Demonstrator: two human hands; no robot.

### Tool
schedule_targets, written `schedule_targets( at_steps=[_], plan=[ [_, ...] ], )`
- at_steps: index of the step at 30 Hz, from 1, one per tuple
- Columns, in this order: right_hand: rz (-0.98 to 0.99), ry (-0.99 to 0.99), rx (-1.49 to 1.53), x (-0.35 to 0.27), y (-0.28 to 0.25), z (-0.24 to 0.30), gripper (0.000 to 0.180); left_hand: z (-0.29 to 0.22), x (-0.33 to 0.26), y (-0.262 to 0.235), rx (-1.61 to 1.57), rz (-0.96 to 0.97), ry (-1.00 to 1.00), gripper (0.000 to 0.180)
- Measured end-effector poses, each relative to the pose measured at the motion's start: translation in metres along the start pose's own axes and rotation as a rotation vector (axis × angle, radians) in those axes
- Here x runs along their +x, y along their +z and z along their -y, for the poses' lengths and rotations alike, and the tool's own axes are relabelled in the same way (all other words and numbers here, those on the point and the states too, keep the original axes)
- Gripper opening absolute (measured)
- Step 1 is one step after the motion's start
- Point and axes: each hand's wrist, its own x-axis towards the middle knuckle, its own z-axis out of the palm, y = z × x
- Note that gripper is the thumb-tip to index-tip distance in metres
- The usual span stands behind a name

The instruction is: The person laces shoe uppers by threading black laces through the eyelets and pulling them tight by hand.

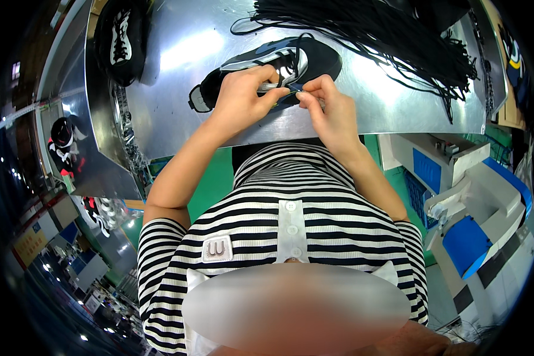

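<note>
A black shoe upper (323,58) with silver and navy panels lies on the metal table, toe to the right and a grey-trimmed end (199,98) to the left. A black shoelace (296,58) runs partly through its eyelets. My left hand (246,98) lies over the middle of the upper, its thumb and fingers closed on the near eyelet edge. Close to the left thumb tip, my right hand (329,110) pinches finger and thumb together at that same edge. What sits in this pinch is thin and too small to make out.
A bundle of black shoelaces (385,35) spreads over the back right of the metal table (391,113). Another black shoe piece with white lacing (120,44) is at the back left. A grey-and-white machine with blue parts (474,190) stands to the right, below table level.
</note>
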Motion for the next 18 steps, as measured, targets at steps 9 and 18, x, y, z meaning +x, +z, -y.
schedule_targets(
  at_steps=[9, 18],
  plan=[
    [0.022, 0.119, 0.188, 0.0, 0.013, -0.003, 0.018, -0.013, -0.016, 0.01, 0.09, 0.007, 0.178, 0.017],
    [-0.06, -0.123, -0.239, -0.002, -0.066, 0.0, 0.022, -0.005, -0.024, -0.001, 0.37, -0.201, 0.361, 0.016]
  ],
)
